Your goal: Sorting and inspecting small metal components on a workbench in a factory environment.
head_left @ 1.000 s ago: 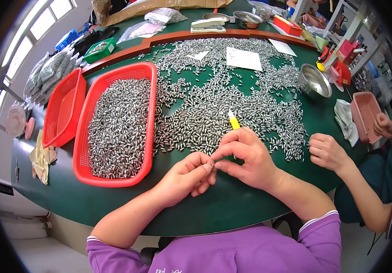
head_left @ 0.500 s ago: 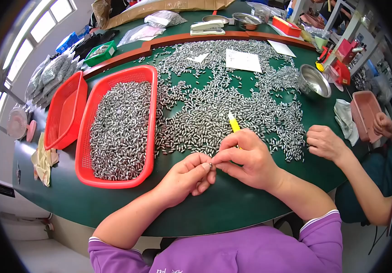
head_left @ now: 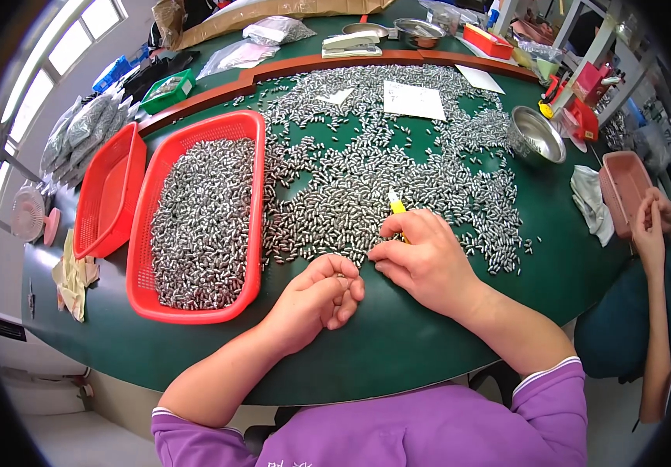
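While silver pellets (head_left: 335, 222) spread across the green desk (head_left: 421, 362) before you, your left hand (head_left: 316, 303) curls half closed, and your right hand (head_left: 425, 261) sets thumb near forefinger at the pile's close edge; whether either pinches a pellet cannot be told. The pellets look light, hard and slick, apt to roll; grip one around its middle. A yellow tool (head_left: 397, 205), partly hidden by your right fingers, obstructs the pile there. A red basket (head_left: 256, 194) of pellets stands left, a steel bowl (head_left: 534, 132) far right.
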The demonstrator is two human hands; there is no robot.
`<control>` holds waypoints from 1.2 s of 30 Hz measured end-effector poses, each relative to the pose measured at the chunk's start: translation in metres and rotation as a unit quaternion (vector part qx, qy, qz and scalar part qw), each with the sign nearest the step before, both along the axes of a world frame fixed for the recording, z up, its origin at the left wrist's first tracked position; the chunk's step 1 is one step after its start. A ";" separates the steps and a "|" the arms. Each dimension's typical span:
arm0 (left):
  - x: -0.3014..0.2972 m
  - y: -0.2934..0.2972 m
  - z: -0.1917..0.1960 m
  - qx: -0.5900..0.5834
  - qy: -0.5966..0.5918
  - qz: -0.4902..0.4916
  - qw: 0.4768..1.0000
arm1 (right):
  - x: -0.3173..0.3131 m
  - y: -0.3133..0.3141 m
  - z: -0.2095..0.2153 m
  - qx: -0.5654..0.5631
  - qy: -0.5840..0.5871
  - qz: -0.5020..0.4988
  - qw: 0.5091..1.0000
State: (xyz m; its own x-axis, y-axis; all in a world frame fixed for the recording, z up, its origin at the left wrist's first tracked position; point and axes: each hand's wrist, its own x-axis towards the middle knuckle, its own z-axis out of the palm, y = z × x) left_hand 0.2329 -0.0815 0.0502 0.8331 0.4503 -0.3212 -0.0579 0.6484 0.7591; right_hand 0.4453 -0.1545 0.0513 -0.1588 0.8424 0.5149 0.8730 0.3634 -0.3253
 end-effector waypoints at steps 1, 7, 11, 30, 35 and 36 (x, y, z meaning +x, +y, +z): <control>0.000 0.000 -0.001 0.000 0.000 0.001 1.000 | 0.000 0.000 0.000 -0.010 0.005 0.005 1.000; 0.000 0.001 0.001 0.011 0.007 -0.003 1.000 | -0.003 -0.005 0.006 -0.037 0.003 -0.016 0.999; 0.000 0.001 0.001 0.017 0.012 -0.013 1.000 | -0.005 -0.004 0.005 -0.030 -0.010 -0.022 0.999; -0.002 0.001 0.003 0.075 0.035 -0.078 0.994 | -0.008 -0.004 0.010 -0.052 0.177 0.076 0.980; -0.002 0.001 0.005 0.066 0.045 -0.072 0.994 | -0.009 -0.005 0.009 -0.038 0.170 0.087 0.981; -0.002 0.001 0.006 0.071 0.049 -0.074 0.993 | -0.010 -0.005 0.009 -0.031 0.163 0.088 0.982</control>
